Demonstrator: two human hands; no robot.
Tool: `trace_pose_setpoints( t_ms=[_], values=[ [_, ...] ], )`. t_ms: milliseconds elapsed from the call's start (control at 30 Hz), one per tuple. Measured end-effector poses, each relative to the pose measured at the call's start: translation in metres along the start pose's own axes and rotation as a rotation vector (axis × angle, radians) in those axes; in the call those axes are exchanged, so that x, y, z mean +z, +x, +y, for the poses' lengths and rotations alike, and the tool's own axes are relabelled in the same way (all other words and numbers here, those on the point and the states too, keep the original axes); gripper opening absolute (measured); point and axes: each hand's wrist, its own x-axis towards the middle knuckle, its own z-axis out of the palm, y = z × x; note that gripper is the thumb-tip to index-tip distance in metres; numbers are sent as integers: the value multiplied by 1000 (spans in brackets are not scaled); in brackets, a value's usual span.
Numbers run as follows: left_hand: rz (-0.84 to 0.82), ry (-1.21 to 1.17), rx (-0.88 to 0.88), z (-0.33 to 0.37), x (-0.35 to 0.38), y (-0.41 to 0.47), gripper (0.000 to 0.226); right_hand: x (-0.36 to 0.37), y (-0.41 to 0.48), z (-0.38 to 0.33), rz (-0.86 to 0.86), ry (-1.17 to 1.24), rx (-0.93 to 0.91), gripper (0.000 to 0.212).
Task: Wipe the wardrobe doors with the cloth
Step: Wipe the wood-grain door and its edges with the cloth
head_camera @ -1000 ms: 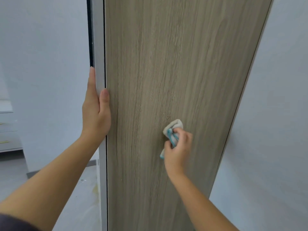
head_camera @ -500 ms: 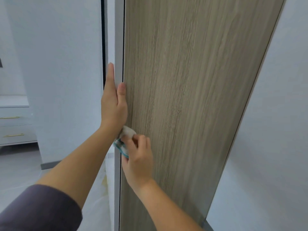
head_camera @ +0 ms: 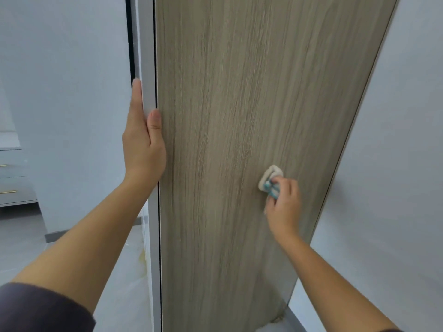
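An open wardrobe door (head_camera: 230, 116) with a light wood-grain face fills the middle of the view. My left hand (head_camera: 143, 142) grips its white left edge, thumb on the wood face and fingers behind the edge. My right hand (head_camera: 284, 202) presses a small bunched white and teal cloth (head_camera: 269, 179) against the door's lower right part. Most of the cloth is hidden under my fingers.
Pale grey walls stand on both sides of the door. A grey drawer unit (head_camera: 12, 185) with brass handles stands at the far left. Light floor (head_camera: 21, 238) runs below it. The door's bottom corner (head_camera: 280, 315) nearly meets the right wall's skirting.
My right hand swept the cloth from the door's middle to its left edge beside my left hand, then back to the right side. My left hand kept hold of the edge.
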Motion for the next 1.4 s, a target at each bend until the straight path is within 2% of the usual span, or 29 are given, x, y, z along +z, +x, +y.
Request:
trace_pose_setpoints(
  t_ms=[267,400,533,767,900,1033,1167,1400],
  values=[
    [11,9,14,-2,0,1,53,-18,47,92,86,-149,387,35],
    [12,7,25,-2,1,-1,53,-24,59,124,53,-184,594,39],
    [11,6,32,-4,0,-1,52,-23,64,143,59,-157,688,41],
    [10,33,44,-5,1,1,53,-15,40,116,65,-70,628,34],
    [2,38,18,-2,2,1,53,-2,-11,57,38,123,465,33],
    [-61,5,-13,1,-3,1,55,15,-59,-16,-97,313,404,34],
    [-160,-71,-107,-4,-12,-27,57,33,-95,-65,-139,267,335,44],
    [-274,-76,-301,-24,-22,-83,56,45,-131,-122,-284,184,47,59]
  ],
)
